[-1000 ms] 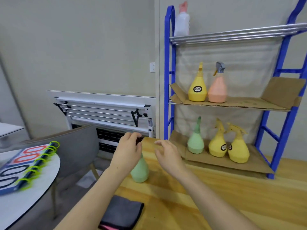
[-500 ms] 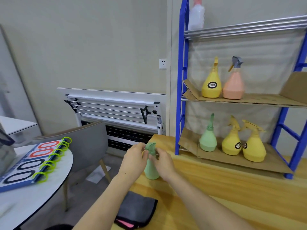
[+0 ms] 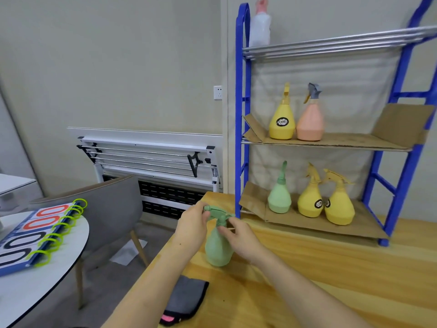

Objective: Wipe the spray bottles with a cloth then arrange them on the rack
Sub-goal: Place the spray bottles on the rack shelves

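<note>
Blue rack (image 3: 242, 119) stands on wooden table (image 3: 331, 261), cardboard-lined shelves holding five spray bottles: yellow and pink on the middle shelf; green and two yellow on the bottom one. Green spray bottle (image 3: 216, 249) stands upright on the table, just left of the rack: matte pale green, pear-shaped body, darker green trigger head. Dark grey cloth (image 3: 186, 299) lies folded at the table's near edge. Left hand (image 3: 192, 227) pinches the trigger head; right hand (image 3: 241, 237) grips the neck.
</note>
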A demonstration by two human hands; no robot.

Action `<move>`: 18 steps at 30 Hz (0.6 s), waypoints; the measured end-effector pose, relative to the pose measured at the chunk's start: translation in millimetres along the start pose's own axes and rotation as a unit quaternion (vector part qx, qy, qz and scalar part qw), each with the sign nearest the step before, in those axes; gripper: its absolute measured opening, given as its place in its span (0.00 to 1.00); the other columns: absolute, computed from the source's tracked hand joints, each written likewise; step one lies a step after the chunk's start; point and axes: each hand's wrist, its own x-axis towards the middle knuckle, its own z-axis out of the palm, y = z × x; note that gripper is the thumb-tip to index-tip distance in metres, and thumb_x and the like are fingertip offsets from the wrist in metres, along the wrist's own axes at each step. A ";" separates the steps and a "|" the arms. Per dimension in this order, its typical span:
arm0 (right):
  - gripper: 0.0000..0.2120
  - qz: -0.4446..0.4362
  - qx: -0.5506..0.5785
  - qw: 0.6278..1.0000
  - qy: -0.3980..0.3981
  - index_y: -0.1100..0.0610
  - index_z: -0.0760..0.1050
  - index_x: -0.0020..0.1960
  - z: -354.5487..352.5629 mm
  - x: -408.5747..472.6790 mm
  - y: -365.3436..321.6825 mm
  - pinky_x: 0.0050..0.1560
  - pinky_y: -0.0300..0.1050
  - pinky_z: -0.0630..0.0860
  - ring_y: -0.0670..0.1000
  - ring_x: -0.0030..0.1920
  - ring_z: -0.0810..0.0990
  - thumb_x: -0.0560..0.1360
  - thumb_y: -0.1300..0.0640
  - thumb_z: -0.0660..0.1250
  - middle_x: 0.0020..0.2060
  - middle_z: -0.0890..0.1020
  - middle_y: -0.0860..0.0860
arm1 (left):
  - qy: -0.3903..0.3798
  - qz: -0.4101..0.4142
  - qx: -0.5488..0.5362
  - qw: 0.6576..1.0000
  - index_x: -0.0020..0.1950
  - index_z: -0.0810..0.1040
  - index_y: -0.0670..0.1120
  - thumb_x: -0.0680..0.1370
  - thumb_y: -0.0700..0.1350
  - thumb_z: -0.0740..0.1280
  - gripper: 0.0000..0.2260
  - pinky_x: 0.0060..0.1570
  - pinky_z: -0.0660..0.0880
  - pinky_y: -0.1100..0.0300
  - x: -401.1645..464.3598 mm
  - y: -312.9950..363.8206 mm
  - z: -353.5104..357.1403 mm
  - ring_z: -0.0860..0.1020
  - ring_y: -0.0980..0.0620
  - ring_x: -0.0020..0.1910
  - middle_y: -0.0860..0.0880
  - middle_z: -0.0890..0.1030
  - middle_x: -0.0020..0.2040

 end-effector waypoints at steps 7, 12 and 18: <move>0.08 -0.037 -0.038 0.995 0.084 0.46 0.78 0.60 -82.9 -17.0 -15.8 0.53 0.42 0.77 0.43 0.53 0.82 0.81 0.49 0.70 0.51 0.84 0.43 | 0.004 0.074 -0.025 0.997 0.59 0.78 0.51 0.85 0.47 0.62 0.06 0.46 0.75 0.53 24.2 72.3 4.1 0.79 0.49 0.47 0.52 0.81 0.48; 0.17 -0.053 -0.119 0.975 0.182 0.43 0.78 0.58 -166.8 -23.2 -46.5 0.54 0.51 0.80 0.44 0.50 0.83 0.76 0.34 0.66 0.48 0.84 0.39 | 0.018 0.162 -0.026 0.986 0.66 0.76 0.53 0.85 0.53 0.61 0.12 0.51 0.78 0.49 55.2 148.1 0.7 0.80 0.50 0.51 0.53 0.82 0.51; 0.23 -0.063 -0.139 0.935 0.319 0.43 0.80 0.55 -272.1 -27.5 -93.6 0.54 0.56 0.81 0.47 0.52 0.84 0.71 0.27 0.65 0.48 0.86 0.40 | 0.027 0.243 -0.016 0.970 0.66 0.77 0.50 0.84 0.51 0.63 0.12 0.55 0.78 0.46 96.5 232.5 6.8 0.80 0.46 0.55 0.48 0.82 0.56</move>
